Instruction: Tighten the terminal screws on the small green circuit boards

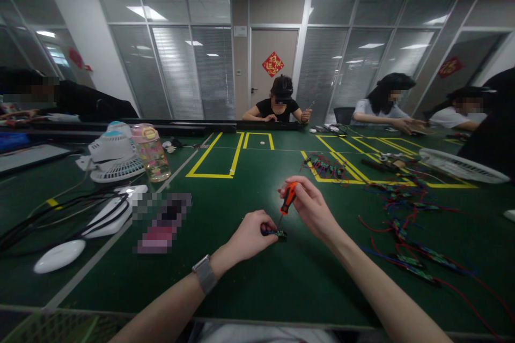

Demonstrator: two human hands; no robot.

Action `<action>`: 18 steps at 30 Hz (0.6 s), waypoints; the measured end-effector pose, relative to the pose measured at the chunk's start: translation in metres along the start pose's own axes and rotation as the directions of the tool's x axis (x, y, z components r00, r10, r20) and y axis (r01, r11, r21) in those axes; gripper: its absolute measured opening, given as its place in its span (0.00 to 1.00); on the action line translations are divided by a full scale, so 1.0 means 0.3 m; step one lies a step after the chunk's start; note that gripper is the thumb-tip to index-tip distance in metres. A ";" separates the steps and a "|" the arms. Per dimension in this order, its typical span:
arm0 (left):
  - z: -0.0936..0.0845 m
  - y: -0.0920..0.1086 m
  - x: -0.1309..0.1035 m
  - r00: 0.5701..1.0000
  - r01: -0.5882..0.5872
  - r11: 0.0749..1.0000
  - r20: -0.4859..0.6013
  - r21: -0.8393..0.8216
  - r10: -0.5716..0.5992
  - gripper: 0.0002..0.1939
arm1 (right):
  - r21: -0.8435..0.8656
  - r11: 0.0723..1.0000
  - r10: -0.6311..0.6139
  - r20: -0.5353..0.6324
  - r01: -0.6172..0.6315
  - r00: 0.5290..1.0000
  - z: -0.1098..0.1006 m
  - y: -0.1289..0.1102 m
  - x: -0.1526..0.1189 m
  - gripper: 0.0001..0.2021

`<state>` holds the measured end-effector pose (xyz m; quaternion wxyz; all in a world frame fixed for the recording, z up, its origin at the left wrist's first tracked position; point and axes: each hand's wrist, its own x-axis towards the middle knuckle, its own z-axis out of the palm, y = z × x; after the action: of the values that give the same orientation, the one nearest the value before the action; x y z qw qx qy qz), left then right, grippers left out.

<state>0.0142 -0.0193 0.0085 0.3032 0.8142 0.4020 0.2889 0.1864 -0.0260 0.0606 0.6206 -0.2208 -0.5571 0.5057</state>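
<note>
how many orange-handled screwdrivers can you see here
1. The orange-handled screwdriver is in your right hand, angled down toward the small circuit board in your left hand. Others could be hidden from this view.

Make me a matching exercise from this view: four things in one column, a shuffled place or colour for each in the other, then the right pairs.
Things
1. Screwdriver
2. Board
3. Watch
4. Bottle

Place or colour
A. around the left wrist
B. pink at the top
C. in the right hand
D. in the left hand

Pairs: 1-C, 2-D, 3-A, 4-B
</note>
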 end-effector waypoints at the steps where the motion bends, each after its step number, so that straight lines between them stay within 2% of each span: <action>1: 0.000 -0.001 0.000 1.000 -0.001 1.000 0.000 -0.004 0.001 0.06 | 0.012 1.000 0.005 0.006 -0.006 1.000 0.000 -0.002 0.000 0.09; 9: 0.005 -0.008 0.002 1.000 -0.008 1.000 -0.001 0.008 0.008 0.05 | 0.146 0.989 0.026 -0.006 -0.024 1.000 0.004 -0.003 0.004 0.08; 18: -0.002 0.002 0.000 1.000 -0.005 1.000 0.008 0.027 0.005 0.05 | 0.111 0.993 0.043 -0.062 -0.036 0.997 -0.006 -0.005 0.012 0.08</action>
<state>0.0141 -0.0193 0.0094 0.2933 0.8203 0.4026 0.2809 0.1881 -0.0230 0.0631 0.6393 -0.2138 -0.5036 0.5403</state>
